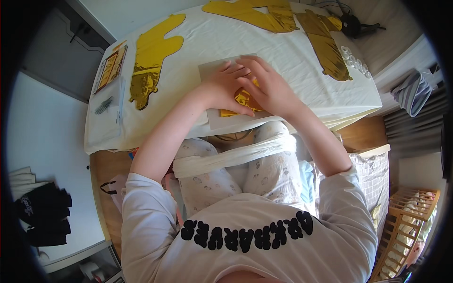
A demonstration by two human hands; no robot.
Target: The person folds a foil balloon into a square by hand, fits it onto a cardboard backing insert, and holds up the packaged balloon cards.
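Bending over a white-clothed table (292,56), a person in a white T-shirt and patterned trousers brings both hands together above a folded piece of gold foil (245,100). The foil lies on a pale sheet (207,71) at the near edge of the table, midway between left and right, partly hidden beneath the hands. The left hand (225,89) arches over its left side, fingers loosely extended and thumb reaching across its near part. The right hand (269,89) covers its right side, fingers bent toward those of the left; whether either hand is pinching the foil cannot be told from this angle. Flat gold foil shapes lie elsewhere on the cloth: one on the far left (158,52), more at the far edge (278,19) and another on the far right (325,45), beside a cluster of small clear round items (356,63). At the table's left edge, a printed picture (111,68) lies beyond a clear plastic bag (106,113), while a white cloth band (236,155) crosses the person's legs.
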